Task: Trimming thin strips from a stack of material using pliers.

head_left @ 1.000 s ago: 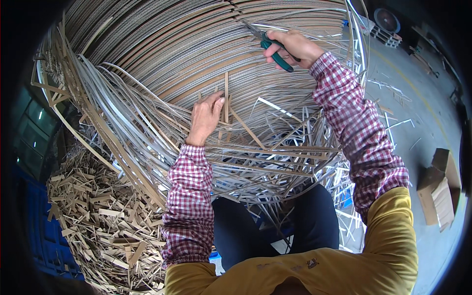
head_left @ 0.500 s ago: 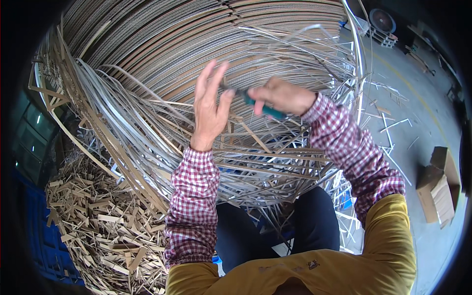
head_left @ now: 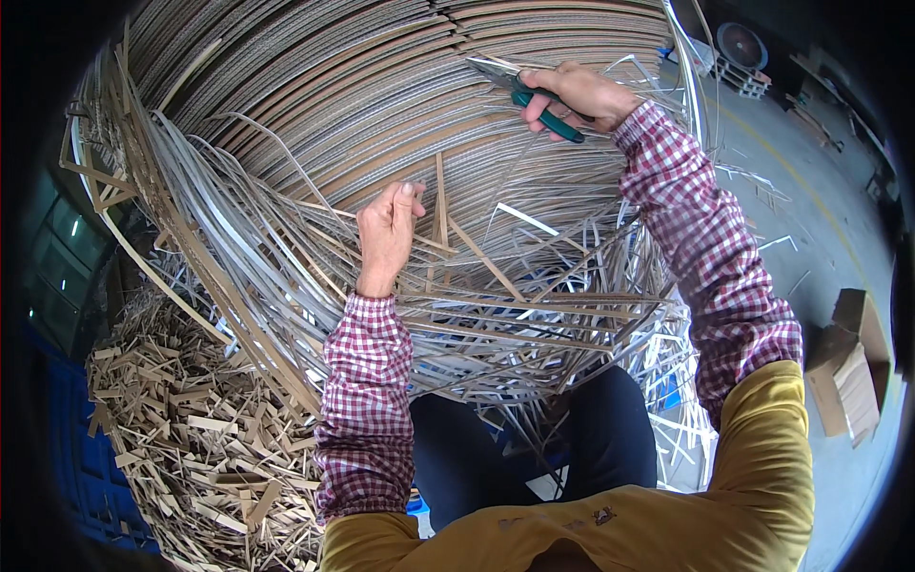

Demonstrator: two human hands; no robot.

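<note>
My right hand (head_left: 575, 97) is closed around the dark green handles of a pair of snips (head_left: 545, 112). Their metal blades point up and left, spread slightly, over a tall stack of layered brown and grey strips (head_left: 362, 76). Lower and to the left, my left hand (head_left: 386, 234) has its fingers curled in, and whatever they may hold is hidden. Around and below it lies a tangle of loose narrow strips (head_left: 534, 324), brown, grey and white. A short white strip (head_left: 527, 218) rests on the tangle between my hands.
Long strips (head_left: 219, 257) hang in a curved bundle at the left. Below them is a heap of short brown cut pieces (head_left: 200, 448), beside a blue crate (head_left: 81, 458). On the floor at right stand an open cardboard box (head_left: 843, 372) and, farther back, a round fan (head_left: 742, 46).
The snips and my right hand have moved up and right. My left hand has dropped, and its outstretched fingers have curled in. Loose strips across the stack's right side have shifted down.
</note>
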